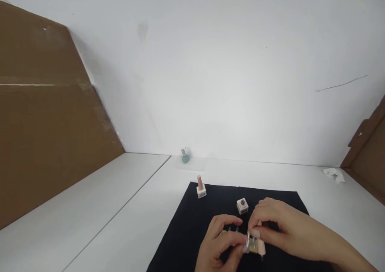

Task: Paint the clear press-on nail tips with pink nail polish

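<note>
On the black mat (180,232), my left hand (221,242) is closed, thumb and finger pinching a small clear piece (247,246). My right hand (275,228) meets it from the right, its fingertips pressed together at the top of that piece; what they grip is too small to name. Beneath the fingers lie a yellowish item (253,245) and a pink cap with a brush (261,246). Just beyond the hands stands an uncapped white square bottle (242,206). A white bottle with a pink cap (201,190) stands at the mat's far left corner.
A teal bottle with a silver cap (185,156) leans near the white wall (216,83), behind the mat. Crumpled white tissue (334,174) lies at the right. Brown boards (45,115) border the white table (114,196) on the left and right.
</note>
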Action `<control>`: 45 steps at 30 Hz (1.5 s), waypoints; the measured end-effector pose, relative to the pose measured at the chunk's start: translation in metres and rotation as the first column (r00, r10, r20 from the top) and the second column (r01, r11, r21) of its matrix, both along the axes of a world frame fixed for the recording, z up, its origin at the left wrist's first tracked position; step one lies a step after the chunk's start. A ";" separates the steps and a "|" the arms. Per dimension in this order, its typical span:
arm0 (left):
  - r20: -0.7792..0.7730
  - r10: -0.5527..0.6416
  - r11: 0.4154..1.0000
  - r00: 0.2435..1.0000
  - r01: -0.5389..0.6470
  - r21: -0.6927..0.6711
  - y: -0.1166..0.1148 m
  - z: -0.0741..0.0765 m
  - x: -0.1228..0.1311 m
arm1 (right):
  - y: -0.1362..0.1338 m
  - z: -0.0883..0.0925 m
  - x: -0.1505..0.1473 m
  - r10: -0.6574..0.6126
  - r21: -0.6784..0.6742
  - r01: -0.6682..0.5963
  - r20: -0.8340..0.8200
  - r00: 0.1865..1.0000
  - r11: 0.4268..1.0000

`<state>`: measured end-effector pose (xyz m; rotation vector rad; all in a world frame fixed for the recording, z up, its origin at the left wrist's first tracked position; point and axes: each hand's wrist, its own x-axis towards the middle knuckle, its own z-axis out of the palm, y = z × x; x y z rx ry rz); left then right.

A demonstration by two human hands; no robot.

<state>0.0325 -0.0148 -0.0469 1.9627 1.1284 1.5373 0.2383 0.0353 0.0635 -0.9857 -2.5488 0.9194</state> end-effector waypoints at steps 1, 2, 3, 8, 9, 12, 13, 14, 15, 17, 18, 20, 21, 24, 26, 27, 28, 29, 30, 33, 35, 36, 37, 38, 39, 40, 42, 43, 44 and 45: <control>-0.006 -0.005 1.000 1.000 0.005 0.005 0.000 -0.001 0.000 | 0.001 -0.001 0.000 -0.012 -0.013 0.012 0.000 1.000 1.000; -0.012 -0.007 1.000 1.000 0.008 0.006 0.000 -0.001 0.000 | 0.001 -0.002 0.000 -0.020 -0.025 0.020 -0.002 1.000 0.999; -0.018 -0.010 1.000 1.000 0.010 0.007 0.000 -0.002 0.000 | 0.001 -0.003 0.000 -0.028 -0.035 0.028 -0.005 1.000 0.999; -0.038 -0.016 1.000 0.999 0.017 0.020 0.001 -0.003 0.000 | -0.001 -0.003 0.000 -0.058 -0.083 0.058 0.002 0.998 0.995; -0.043 -0.017 1.000 0.999 0.018 0.025 0.001 -0.003 0.000 | -0.001 -0.003 0.000 -0.065 -0.089 0.065 0.010 0.998 0.994; -0.067 -0.018 0.999 0.998 0.020 0.038 0.002 -0.003 -0.001 | 0.001 -0.004 0.001 -0.077 -0.095 0.080 0.037 0.996 0.992; -0.078 -0.017 0.999 0.997 0.020 0.048 0.002 -0.004 -0.001 | 0.002 -0.004 0.001 -0.077 -0.100 0.081 0.044 0.996 0.992; -0.086 -0.014 0.998 0.996 0.020 0.062 0.002 -0.004 -0.001 | 0.003 -0.005 0.001 -0.074 -0.108 0.080 0.051 0.996 0.991; -0.093 -0.012 0.997 0.996 0.019 0.080 0.003 -0.005 0.000 | 0.003 -0.005 0.002 -0.071 -0.123 0.078 0.058 0.996 0.989; -0.096 -0.005 0.993 0.995 0.016 0.121 0.003 -0.006 0.001 | 0.004 -0.006 0.003 -0.065 -0.149 0.075 0.071 0.995 0.986; -0.095 -0.002 0.991 0.995 0.015 0.135 0.004 -0.007 0.002 | 0.005 -0.006 0.003 -0.062 -0.155 0.073 0.076 0.995 0.985; -0.095 0.000 0.990 0.995 0.014 0.140 0.004 -0.009 0.003 | 0.005 -0.007 0.005 -0.061 -0.162 0.074 0.080 0.995 0.984; -0.097 -0.003 0.991 0.995 0.016 0.132 0.004 -0.009 0.003 | 0.006 -0.007 0.005 -0.061 -0.166 0.072 0.073 0.995 0.984; -0.097 -0.027 0.996 0.995 0.035 0.086 0.004 -0.010 0.001 | 0.008 -0.009 0.006 -0.045 -0.205 0.049 0.025 0.999 0.978; -0.093 -0.044 0.997 0.995 0.049 0.059 0.003 -0.010 -0.001 | 0.009 -0.011 0.006 -0.033 -0.227 0.029 -0.014 0.999 0.973; -0.091 -0.051 0.997 0.995 0.055 0.049 0.003 -0.009 -0.001 | 0.010 -0.012 0.006 -0.028 -0.235 0.020 -0.028 0.999 0.972; -0.089 -0.057 0.997 0.994 0.061 0.041 0.003 -0.008 -0.002 | 0.010 -0.012 0.006 -0.025 -0.241 0.014 -0.041 0.999 0.970; -0.089 -0.062 0.997 0.994 0.066 0.033 0.002 -0.008 -0.002 | 0.011 -0.013 0.006 -0.021 -0.250 0.008 -0.051 0.998 0.968; -0.089 -0.067 0.997 0.994 0.070 0.026 0.002 -0.007 -0.002 | 0.011 -0.014 0.006 -0.016 -0.261 0.000 -0.059 0.998 0.965; -0.089 -0.075 0.997 0.993 0.076 0.016 0.002 -0.007 -0.002 | 0.013 -0.016 0.006 -0.004 -0.277 -0.014 -0.065 0.998 0.961; -0.089 -0.076 0.997 0.993 0.078 0.018 0.003 -0.008 -0.002 | 0.013 -0.018 0.006 -0.006 -0.257 -0.008 -0.052 0.999 0.966; -0.089 -0.078 0.997 0.993 0.080 0.020 0.003 -0.008 -0.002 | 0.014 -0.018 0.007 -0.007 -0.250 -0.005 -0.047 0.999 0.968; -0.088 -0.080 0.996 0.993 0.082 0.022 0.003 -0.008 -0.002 | 0.014 -0.018 0.007 -0.005 -0.249 -0.006 -0.043 0.999 0.969; -0.088 -0.082 0.996 0.993 0.084 0.024 0.003 -0.008 -0.002 | 0.014 -0.018 0.007 -0.002 -0.252 -0.009 -0.043 0.999 0.968; -0.087 -0.085 0.996 0.993 0.087 0.026 0.003 -0.008 -0.002 | 0.014 -0.018 0.007 0.001 -0.261 -0.013 -0.047 0.999 0.965; -0.086 -0.086 0.996 0.993 0.089 0.030 0.003 -0.008 -0.002 | 0.014 -0.017 0.007 0.006 -0.274 -0.020 -0.054 0.999 0.962; -0.081 -0.087 0.995 0.993 0.091 0.040 0.003 -0.008 -0.001 | 0.014 -0.016 0.006 0.017 -0.290 -0.037 -0.073 0.997 0.956; -0.079 -0.088 0.995 0.993 0.091 0.045 0.003 -0.008 0.000 | 0.015 -0.016 0.006 0.025 -0.292 -0.048 -0.083 0.996 0.955; -0.077 -0.088 0.995 0.993 0.092 0.048 0.003 -0.008 0.000 | 0.015 -0.015 0.006 0.034 -0.297 -0.061 -0.095 0.995 0.953; -0.075 -0.087 0.995 0.993 0.091 0.050 0.003 -0.007 0.001 | 0.015 -0.015 0.006 0.045 -0.304 -0.075 -0.106 0.993 0.950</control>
